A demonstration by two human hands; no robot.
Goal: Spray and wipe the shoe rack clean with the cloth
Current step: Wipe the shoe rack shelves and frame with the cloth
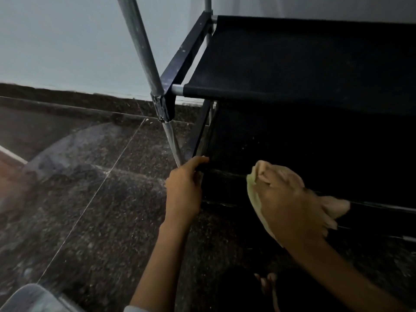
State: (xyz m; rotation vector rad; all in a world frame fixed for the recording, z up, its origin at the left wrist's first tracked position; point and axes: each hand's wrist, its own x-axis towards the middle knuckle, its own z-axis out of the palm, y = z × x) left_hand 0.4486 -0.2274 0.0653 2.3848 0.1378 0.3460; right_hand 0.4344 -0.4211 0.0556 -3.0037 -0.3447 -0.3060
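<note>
Left hand [183, 188] grips the rack [292, 64] at its lower left corner; right hand [290, 203] clutches the cloth [254, 192] against the rack's low front rail.

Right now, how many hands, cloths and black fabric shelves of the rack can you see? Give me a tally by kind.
Hands: 2, the left hand gripping the rack frame, the right hand holding the cloth.
Cloths: 1, the pale cloth.
Fabric shelves in plain view: 1, the upper shelf; the lower tiers are too dark to count.
Total: 4.
</note>
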